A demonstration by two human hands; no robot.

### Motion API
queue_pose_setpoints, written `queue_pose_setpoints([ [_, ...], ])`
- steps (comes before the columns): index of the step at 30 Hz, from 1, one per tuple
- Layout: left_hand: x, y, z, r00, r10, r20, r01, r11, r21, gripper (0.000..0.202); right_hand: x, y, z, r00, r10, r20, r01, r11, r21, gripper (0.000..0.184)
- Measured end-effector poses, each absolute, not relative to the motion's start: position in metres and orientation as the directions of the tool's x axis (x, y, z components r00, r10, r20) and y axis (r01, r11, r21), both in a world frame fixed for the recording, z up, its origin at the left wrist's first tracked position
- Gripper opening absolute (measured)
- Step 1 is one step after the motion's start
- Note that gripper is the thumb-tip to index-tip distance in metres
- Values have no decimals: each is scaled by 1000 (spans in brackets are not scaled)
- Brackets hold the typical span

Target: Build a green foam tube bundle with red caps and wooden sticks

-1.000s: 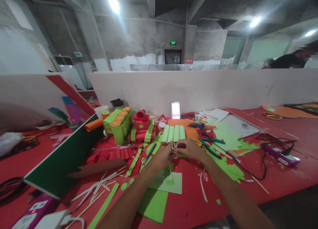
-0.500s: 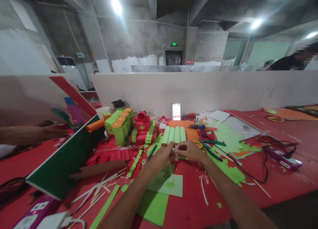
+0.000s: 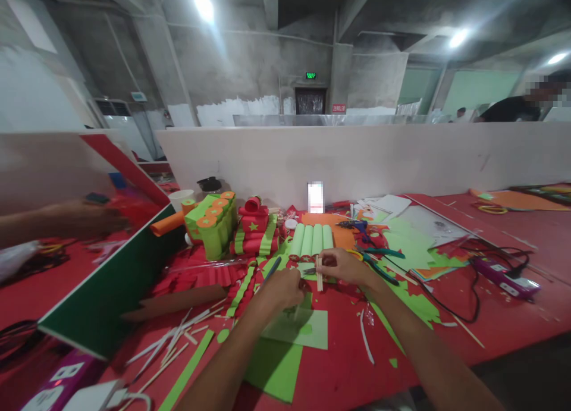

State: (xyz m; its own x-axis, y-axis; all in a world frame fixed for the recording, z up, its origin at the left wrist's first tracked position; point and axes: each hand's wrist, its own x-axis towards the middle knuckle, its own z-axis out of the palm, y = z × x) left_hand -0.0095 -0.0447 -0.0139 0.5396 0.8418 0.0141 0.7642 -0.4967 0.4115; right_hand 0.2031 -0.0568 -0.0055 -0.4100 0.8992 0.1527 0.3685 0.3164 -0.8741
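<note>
In my right hand (image 3: 343, 267) a short bundle of thin wooden sticks (image 3: 319, 275) is pinched upright between thumb and fingers. My left hand (image 3: 288, 287) is closed round what looks like scissors (image 3: 307, 272); their metal blades point at the bundle, and the handles are hidden in the fist. Just beyond both hands lie several light green paper rolls (image 3: 313, 239), side by side. Below my left hand is a pale green paper sheet (image 3: 312, 333), overlapping a brighter green sheet (image 3: 276, 372).
Red-and-green (image 3: 255, 238) and green-and-orange paper models (image 3: 214, 223) stand left. A lit phone (image 3: 316, 198) leans on the partition. Pliers (image 3: 379, 267), a glue gun (image 3: 354, 225) and a purple power strip (image 3: 504, 278) lie right. Loose sticks (image 3: 173, 342) and a green board (image 3: 111, 286) are left, near another person's arm (image 3: 57, 220).
My left hand has drawn back from the bundle, down and left, and metal blades now show in it. The bundle stands more exposed in my right hand. The other person's hand now has red material.
</note>
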Motion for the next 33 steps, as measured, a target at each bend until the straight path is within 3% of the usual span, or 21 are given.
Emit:
queue_pose_setpoints([
  [5,-10,-46,-7,543,840,-7,772,-496,398,18,205,-56,-9,-418,905,81,316,228,-921,24],
  [10,-10,-41,-3,537,838,98,752,-528,393,16,209,-56,-10,-403,915,-5,342,146,-928,23],
  [18,-4,-34,-3,597,796,103,524,-484,701,18,209,-60,-10,-428,895,-129,350,33,-936,23],
  [21,-2,-31,-5,615,783,88,423,-423,802,25,209,-58,-11,-401,911,-96,379,70,-923,21],
  [28,-1,-27,0,613,778,137,266,-367,891,24,213,-55,-6,-304,949,87,567,253,-784,20],
  [33,2,-35,9,595,803,34,84,-103,991,26,208,-56,0,-287,947,141,374,247,-894,26],
])
